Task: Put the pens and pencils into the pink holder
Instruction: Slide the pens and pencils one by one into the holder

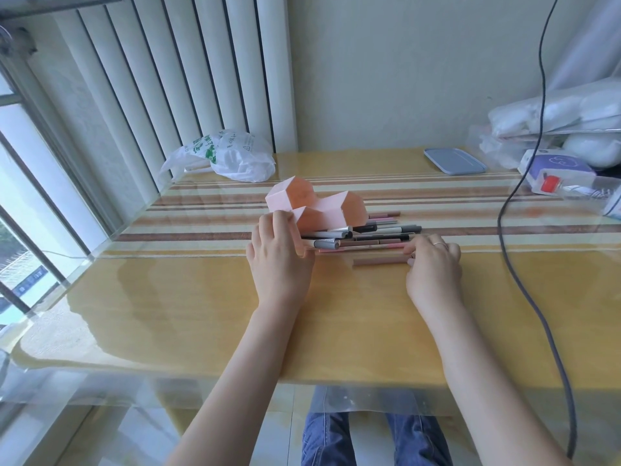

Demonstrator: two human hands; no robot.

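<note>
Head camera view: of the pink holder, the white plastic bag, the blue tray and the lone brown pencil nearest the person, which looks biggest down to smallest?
1. White plastic bag
2. Pink holder
3. Blue tray
4. Brown pencil

The bag and tray lie farther back, so their true sizes may be larger than they appear.

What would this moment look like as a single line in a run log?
stage: start, no pens in pink holder | left hand: touching holder and pen pile | right hand: fingertips at brown pencil | table
</note>
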